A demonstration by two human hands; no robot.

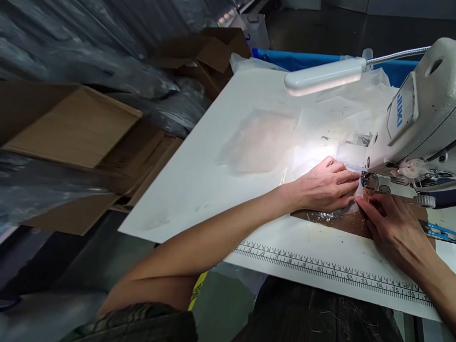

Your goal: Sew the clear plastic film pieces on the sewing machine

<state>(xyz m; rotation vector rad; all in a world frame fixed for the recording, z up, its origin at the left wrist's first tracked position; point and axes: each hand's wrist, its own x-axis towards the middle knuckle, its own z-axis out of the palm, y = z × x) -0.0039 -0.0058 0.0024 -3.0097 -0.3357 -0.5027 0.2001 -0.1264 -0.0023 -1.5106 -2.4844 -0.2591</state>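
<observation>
A piece of thin white fabric [349, 208] lies under the needle area of a white sewing machine [427, 104]. My left hand [325, 186] rests flat on the fabric, fingers stretched out toward the presser foot [363, 180]. Just to the right, my right hand [394, 223] has its fingers bent at the fabric's near edge, with the thumb and forefinger tips pinching it beside the foot. A brown plate [331, 222] lies beneath both hands. Blue-handled thread snips [446, 234] lie by my right wrist, partly hidden behind it.
A lit lamp [324, 78] on a bendable metal arm hangs over the white table [197, 190]. A printed ruler [322, 270] runs along the table's front edge. Sheer white material [340, 105] lies toward the back. Cardboard boxes [74, 129] and plastic wrapping stand at the left.
</observation>
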